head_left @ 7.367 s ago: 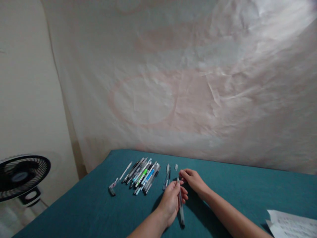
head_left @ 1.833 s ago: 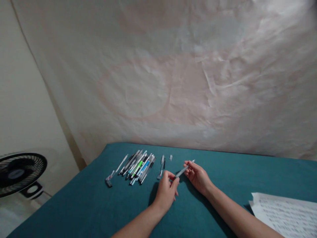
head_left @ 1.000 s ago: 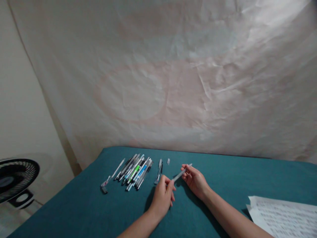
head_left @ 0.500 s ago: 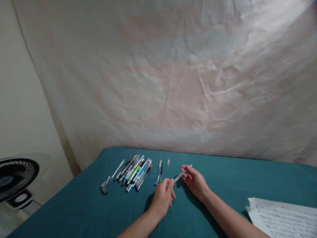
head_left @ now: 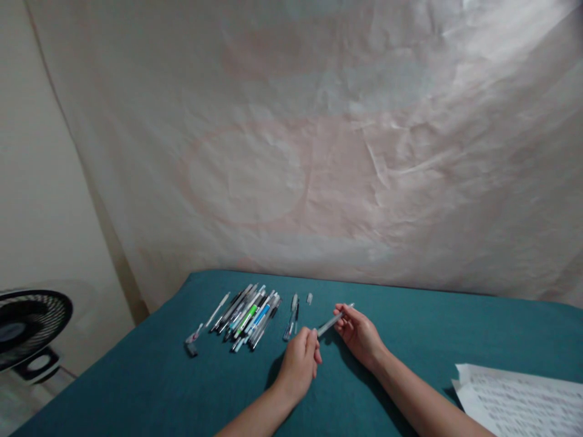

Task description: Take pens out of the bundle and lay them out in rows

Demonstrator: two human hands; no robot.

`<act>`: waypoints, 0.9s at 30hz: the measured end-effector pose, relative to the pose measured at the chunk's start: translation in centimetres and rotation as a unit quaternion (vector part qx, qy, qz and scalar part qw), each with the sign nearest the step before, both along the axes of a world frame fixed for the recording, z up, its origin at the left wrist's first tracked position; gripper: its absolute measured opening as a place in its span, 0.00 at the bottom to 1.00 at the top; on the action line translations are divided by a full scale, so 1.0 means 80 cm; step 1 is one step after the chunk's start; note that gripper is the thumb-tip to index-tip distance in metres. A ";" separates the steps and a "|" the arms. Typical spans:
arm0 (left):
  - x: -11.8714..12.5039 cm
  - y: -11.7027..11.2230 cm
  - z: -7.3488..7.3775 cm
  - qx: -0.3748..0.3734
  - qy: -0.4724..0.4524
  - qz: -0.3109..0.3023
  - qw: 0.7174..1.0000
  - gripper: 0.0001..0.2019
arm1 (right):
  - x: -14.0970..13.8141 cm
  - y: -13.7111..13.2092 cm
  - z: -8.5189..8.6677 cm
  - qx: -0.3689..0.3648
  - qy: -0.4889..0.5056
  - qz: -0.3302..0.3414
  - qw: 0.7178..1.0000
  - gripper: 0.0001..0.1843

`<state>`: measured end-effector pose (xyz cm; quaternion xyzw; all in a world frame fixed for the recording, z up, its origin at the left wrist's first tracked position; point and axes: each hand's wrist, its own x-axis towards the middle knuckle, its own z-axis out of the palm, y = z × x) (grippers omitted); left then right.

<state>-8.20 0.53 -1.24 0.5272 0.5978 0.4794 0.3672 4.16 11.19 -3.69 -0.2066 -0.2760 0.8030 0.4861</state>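
Note:
A slim clear pen (head_left: 328, 326) spans the gap between my two hands, tilted up to the right. My left hand (head_left: 299, 359) is closed around its lower end, hiding that end. With fingertips pinched, my right hand (head_left: 357, 332) grips the pen near its upper end, which pokes out past the fingers. Left of my hands lie two or so pen parts (head_left: 292, 318), and a small clear cap (head_left: 310, 298) rests behind them. Farther left is a pile of several pens (head_left: 248, 318), one with a green grip and one with a blue one.
On the teal tablecloth (head_left: 150, 388), a thin white pen (head_left: 217, 311) and an eraser-like dark piece (head_left: 191, 348) lie left of the pile. Handwritten paper sheets (head_left: 523, 400) are at the front right. A black fan (head_left: 34, 328) stands beyond the left edge. A pale sheet (head_left: 341, 182) hangs behind.
My left hand has shifted very slightly left along the pen. The right hand and the things on the table look unmoved.

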 end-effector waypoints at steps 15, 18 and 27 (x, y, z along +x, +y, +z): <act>-0.003 -0.001 -0.004 0.018 -0.001 -0.003 1.000 0.14 | 0.006 0.016 -0.012 -0.043 0.035 -0.006 0.998 0.03; -0.009 -0.002 0.007 0.062 0.075 0.003 0.995 0.13 | 0.009 0.020 -0.014 -0.062 0.049 -0.009 0.997 0.03; -0.044 0.047 0.035 0.072 0.427 0.058 0.900 0.09 | 0.009 0.021 -0.014 -0.075 0.059 0.000 0.995 0.02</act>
